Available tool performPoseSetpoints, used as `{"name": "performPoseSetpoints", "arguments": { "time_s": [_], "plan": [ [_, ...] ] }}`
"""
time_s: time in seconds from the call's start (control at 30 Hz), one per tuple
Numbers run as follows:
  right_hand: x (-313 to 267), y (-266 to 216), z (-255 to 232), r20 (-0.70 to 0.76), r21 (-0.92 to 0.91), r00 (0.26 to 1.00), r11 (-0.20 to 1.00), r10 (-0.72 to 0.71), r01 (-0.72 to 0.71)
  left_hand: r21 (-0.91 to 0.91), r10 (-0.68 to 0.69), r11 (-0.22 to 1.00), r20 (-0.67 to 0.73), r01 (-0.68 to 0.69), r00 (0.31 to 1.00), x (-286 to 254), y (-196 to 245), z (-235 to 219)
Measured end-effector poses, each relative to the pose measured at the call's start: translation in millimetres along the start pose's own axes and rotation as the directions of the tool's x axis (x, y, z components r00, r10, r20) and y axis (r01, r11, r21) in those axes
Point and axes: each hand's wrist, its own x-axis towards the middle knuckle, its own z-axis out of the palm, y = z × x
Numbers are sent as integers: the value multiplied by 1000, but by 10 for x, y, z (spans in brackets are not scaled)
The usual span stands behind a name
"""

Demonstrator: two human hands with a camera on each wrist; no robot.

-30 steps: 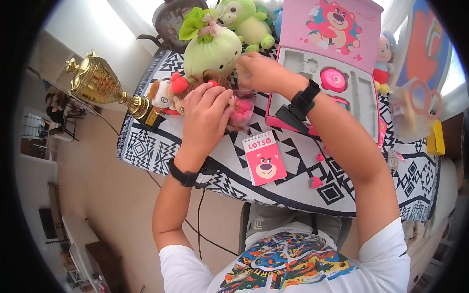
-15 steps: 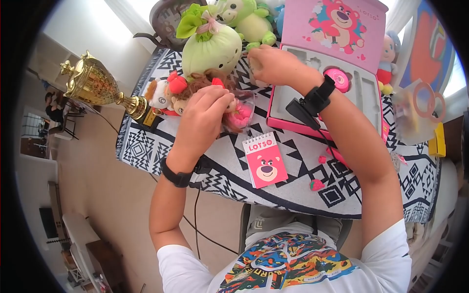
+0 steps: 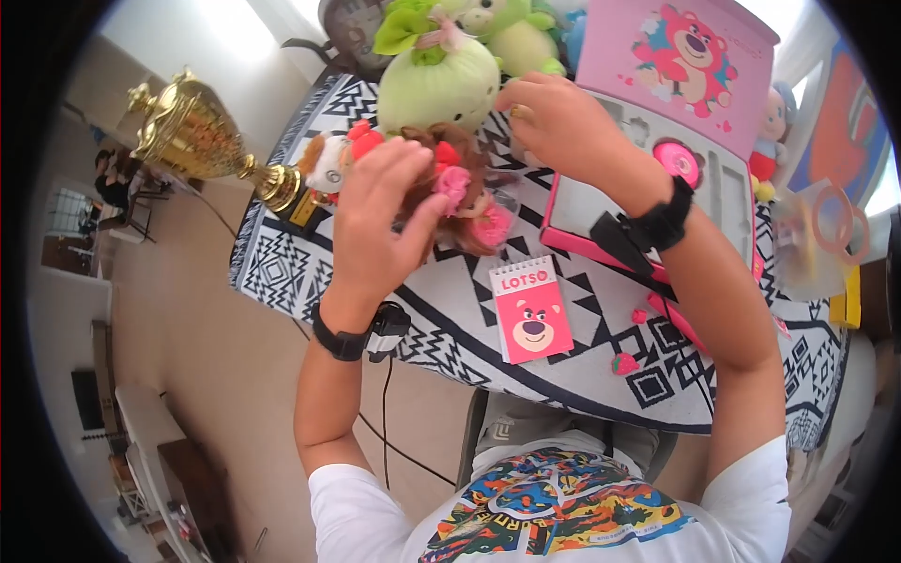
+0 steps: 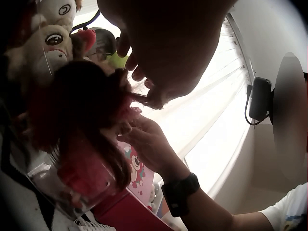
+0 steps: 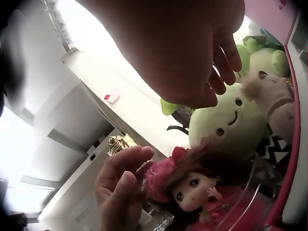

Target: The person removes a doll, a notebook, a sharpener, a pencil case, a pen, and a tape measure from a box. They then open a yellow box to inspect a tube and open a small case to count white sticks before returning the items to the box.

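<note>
A brown-haired doll (image 3: 450, 188) with a pink flower and a red bow on its head stands at the table's left side. Its face and pink dress show in the right wrist view, behind clear plastic (image 5: 250, 197). My left hand (image 3: 375, 211) is at the left of the doll's head, thumb spread from the fingers beside the flower (image 5: 161, 178). Loose hair reaches toward its fingertips in the left wrist view. Beyond the doll, my right hand (image 3: 568, 127) hovers by the round green plush (image 3: 439, 84), fingers loosely bent with nothing seen in them.
Small plush toys (image 3: 324, 167) and a gold trophy (image 3: 211, 141) stand at left. A pink gift box (image 3: 563, 239) lies open at right, its lid upright. A notepad (image 3: 530, 314) and a strawberry piece (image 3: 624, 363) lie in front. A beige plush (image 5: 274, 101) sits by the green one.
My left thumb has spread away from the fingers, uncovering the doll's pink flower. The right hand has drawn back from the doll. The head view has shifted, so the table appears farther right.
</note>
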Motion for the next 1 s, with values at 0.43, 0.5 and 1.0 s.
{"name": "performPoseSetpoints", "arguments": {
  "time_s": [0.43, 0.5, 1.0],
  "plan": [
    [-192, -744, -124, 111, 130, 994, 991, 2, -16, 117, -428, 890, -121, 441, 896, -294, -852, -133],
    [-210, -779, -153, 90, 160, 996, 987, -6, -9, 103, -447, 882, -132, 461, 885, -300, -785, -157],
    [-2283, -996, -1263, -102, 355, 907, 867, 408, -350, -334, -168, 910, 240, 244, 956, -1281, 931, 104]
  ]
}}
